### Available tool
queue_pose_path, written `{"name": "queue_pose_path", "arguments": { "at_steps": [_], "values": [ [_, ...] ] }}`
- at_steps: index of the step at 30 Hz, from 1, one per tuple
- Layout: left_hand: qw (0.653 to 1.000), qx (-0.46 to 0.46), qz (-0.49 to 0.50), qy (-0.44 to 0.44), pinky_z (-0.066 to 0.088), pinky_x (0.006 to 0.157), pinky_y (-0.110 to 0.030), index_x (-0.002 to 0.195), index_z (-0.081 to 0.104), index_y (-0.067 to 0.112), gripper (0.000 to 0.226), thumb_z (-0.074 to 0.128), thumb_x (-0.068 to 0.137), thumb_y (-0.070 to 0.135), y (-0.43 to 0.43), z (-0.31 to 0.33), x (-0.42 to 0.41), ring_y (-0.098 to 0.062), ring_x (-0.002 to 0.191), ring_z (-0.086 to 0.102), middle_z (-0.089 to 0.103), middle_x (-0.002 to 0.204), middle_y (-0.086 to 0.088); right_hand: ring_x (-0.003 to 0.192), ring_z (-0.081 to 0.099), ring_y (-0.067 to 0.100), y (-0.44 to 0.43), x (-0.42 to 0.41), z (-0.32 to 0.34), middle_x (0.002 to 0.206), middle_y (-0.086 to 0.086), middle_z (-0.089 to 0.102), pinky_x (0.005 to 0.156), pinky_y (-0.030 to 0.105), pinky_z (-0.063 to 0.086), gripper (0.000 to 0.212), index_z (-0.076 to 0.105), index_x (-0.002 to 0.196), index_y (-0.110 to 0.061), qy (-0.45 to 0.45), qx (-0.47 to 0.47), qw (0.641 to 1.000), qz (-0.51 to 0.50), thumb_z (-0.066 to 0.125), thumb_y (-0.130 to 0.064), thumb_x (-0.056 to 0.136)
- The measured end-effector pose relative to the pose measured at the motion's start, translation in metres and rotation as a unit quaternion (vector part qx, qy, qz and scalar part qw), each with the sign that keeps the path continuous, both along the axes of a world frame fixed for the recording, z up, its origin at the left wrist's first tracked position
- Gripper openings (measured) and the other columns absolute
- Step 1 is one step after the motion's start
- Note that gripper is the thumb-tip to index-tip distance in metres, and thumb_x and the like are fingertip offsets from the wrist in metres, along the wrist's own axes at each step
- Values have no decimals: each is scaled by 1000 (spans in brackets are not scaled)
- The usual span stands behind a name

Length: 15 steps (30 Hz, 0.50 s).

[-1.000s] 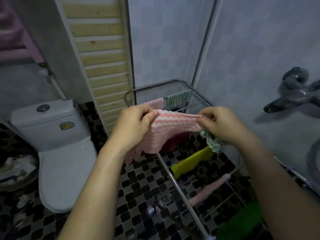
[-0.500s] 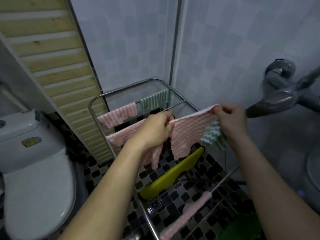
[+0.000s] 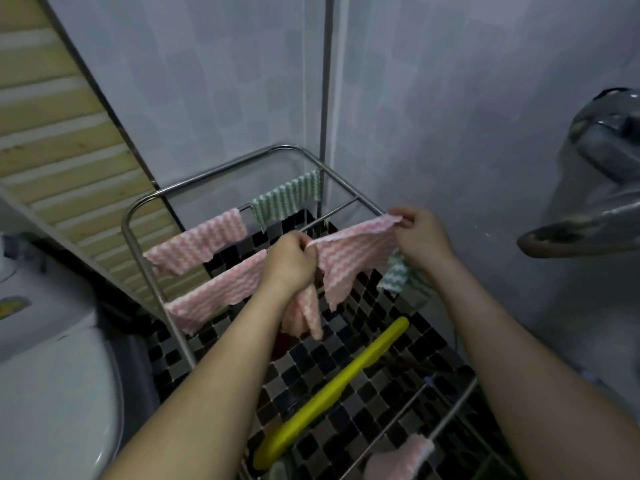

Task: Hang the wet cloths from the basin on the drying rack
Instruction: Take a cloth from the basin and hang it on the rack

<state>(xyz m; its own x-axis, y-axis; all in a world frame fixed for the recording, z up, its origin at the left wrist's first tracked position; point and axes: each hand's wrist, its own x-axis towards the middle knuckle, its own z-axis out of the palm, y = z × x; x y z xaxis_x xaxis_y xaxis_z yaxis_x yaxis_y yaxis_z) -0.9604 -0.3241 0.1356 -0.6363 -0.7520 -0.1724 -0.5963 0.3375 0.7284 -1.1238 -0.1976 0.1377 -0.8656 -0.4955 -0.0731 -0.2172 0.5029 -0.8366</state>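
Pink cloth (image 3: 356, 258), a second ago bunched close between both hands short of the rails, is now pulled flat over the right side of the drying rack (image 3: 207, 174), near its far right corner. Left hand (image 3: 291, 261) is curled tight on the left corner, with a twisted pink bunch (image 3: 308, 317) hanging below the fist; same cloth or another, cannot tell. Right hand (image 3: 422, 237) pinches the right corner, with a green-and-white cloth (image 3: 398, 277) tucked under the palm. Contact with a rail: cannot tell. Judgement: spread and ready to drape, more still in hand. Basin out of view.
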Motion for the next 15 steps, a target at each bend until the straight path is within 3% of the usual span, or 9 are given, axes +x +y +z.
{"name": "queue_pose_path", "arguments": {
  "at_steps": [3, 5, 7, 10, 15],
  "values": [
    [999, -11, 43, -10, 42, 74, -31, 114, 56, 14, 20, 51, 96, 21, -12, -9, -6, -26, 93, 61, 65, 108, -5, 103, 61, 14, -19, -3, -7, 122, -3, 59, 88, 31, 52, 54, 46, 137, -24, -43, -21, 998, 40, 51, -2, 88],
    [998, -36, 34, -37, 45, 72, -32, 121, 53, 20, 27, 55, 94, 24, -11, -14, -2, -22, 87, 60, 66, 107, -2, 103, 61, 19, -19, -8, -14, 117, 1, 60, 87, 29, 49, 55, 46, 136, -26, -15, 24, 999, 20, 53, -3, 87],
    [995, -67, -21, -69, 48, 73, -31, 113, 61, 27, 24, 63, 89, 28, -4, -18, 2, -19, 86, 62, 69, 104, 3, 106, 62, 28, -11, -16, -21, 113, 12, 67, 87, 31, 46, 39, 61, 122, -15, 50, 120, 991, -36, 56, -7, 85],
    [982, -79, -119, -126, 54, 76, -33, 100, 71, 28, 19, 68, 85, 39, 6, -27, 2, -17, 89, 67, 72, 99, 5, 106, 65, 31, -5, -24, -36, 110, 18, 70, 85, 31, 48, 24, 72, 105, -8, 24, 214, 975, -49, 58, -17, 87],
    [976, -108, -133, -138, 52, 64, -32, 90, 74, 22, 19, 68, 86, 39, 10, -31, -1, -19, 76, 68, 73, 83, 1, 93, 69, 34, -14, -35, -65, 98, 23, 72, 83, 41, 54, 22, 74, 89, -3, -29, 187, 981, -32, 59, -18, 86]
  ]
}}
